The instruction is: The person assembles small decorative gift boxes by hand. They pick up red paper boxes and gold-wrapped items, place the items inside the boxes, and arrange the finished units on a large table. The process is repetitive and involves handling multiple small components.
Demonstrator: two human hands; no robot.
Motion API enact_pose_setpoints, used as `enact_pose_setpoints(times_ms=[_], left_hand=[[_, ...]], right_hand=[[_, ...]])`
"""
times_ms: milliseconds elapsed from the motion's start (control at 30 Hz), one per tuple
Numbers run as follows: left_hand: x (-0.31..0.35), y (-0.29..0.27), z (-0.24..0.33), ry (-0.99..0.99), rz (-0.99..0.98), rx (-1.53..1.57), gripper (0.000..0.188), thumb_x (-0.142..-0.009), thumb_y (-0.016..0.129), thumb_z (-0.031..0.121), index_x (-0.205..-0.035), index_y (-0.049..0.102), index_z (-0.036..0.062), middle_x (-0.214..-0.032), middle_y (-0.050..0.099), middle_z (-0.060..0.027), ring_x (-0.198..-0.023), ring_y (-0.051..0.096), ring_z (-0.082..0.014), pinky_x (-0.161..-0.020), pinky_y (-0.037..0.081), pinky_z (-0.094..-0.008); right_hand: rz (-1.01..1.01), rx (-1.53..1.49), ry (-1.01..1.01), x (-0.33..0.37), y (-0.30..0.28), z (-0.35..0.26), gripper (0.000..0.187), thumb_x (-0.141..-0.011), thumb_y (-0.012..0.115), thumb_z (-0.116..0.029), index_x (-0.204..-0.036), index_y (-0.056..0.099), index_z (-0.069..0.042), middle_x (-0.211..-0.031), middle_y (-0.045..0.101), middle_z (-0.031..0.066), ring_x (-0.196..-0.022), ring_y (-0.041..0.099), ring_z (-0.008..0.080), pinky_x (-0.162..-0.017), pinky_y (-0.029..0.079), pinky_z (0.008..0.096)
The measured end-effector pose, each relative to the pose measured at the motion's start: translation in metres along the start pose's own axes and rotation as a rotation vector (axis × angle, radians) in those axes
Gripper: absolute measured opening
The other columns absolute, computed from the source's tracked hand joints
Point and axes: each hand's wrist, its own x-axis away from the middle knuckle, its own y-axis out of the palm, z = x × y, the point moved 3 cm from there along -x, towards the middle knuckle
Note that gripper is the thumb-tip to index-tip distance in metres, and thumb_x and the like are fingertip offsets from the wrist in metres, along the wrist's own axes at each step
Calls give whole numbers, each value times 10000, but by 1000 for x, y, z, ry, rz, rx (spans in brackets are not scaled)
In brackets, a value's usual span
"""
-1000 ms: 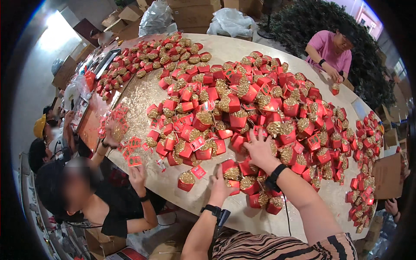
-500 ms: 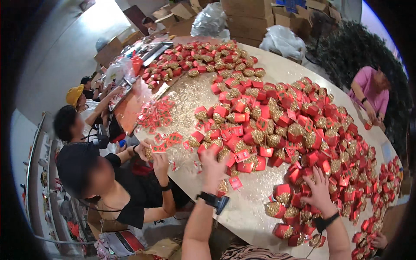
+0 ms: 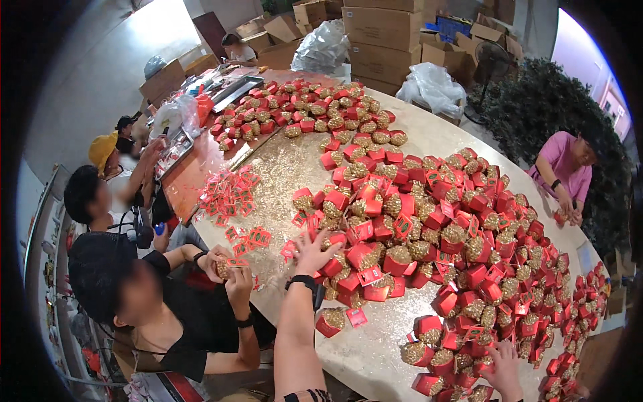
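My left hand (image 3: 311, 252) is spread wide at the left edge of the pile, fingertips on or right by the gold-topped red pieces (image 3: 454, 233). Right hand (image 3: 504, 370) sits at the near edge, fingers parted; can't tell if it grips one. I'd work flat-palmed from the side, light pressure; pushing down probably sheds gold. Stray piece (image 3: 331, 322) and red tag (image 3: 356, 317) lie on the bench (image 3: 362, 350) near my left wrist.
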Motion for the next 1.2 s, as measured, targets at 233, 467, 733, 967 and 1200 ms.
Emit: enact_pose_setpoints(times_ms=[233, 467, 733, 967, 1200], left_hand=[[65, 54, 71, 147, -196, -2, 878, -652, 540, 743, -1383, 277, 335, -1464, 71, -214, -1322, -27, -486, -952, 73, -718], [114, 126, 152, 370, -263, 159, 869, -695, 569, 668, -1399, 254, 267, -1460, 85, -229, -1317, -30, -497, -960, 118, -701], [136, 18, 112, 598, -423, 167, 745, -751, 671, 442, -1297, 402, 11, -1298, 420, -230, -1227, 392, -321, -1011, 326, -371], [192, 43, -102, 294, -500, -246, 1300, -443, 871, 402, -1417, 82, 58, -1297, 309, -360, -1222, 338, -460, -1007, 335, -447], [211, 74, 60, 297, -375, -52, 1195, -470, 867, 250, -1417, 139, 210, -1179, 397, -231, -1069, 466, -394, -894, 443, -432]], right_hand=[[-44, -86, -138, -6, 18, -20, 568, -627, 742, -261, -1137, 522, -145, -1177, 451, 113, -1186, 380, 306, -963, 276, 504], [-34, -129, -307, -5, 22, -77, 535, -672, 708, -248, -1164, 518, -157, -1223, 452, 135, -1169, 411, 301, -989, 294, 495], [110, 146, -954, -33, 62, -196, 403, -807, 489, -250, -1209, 511, -242, -1380, 334, 94, -1302, 275, 297, -1007, 248, 566], [108, 202, -772, -79, 101, -218, 406, -854, 450, -264, -1259, 458, -288, -1400, 304, 103, -1314, 233, 356, -974, 227, 648], [-7, 127, -538, -83, 92, -165, 530, -755, 587, -260, -1271, 465, -256, -1399, 277, 179, -1279, 269, 408, -913, 264, 679]])
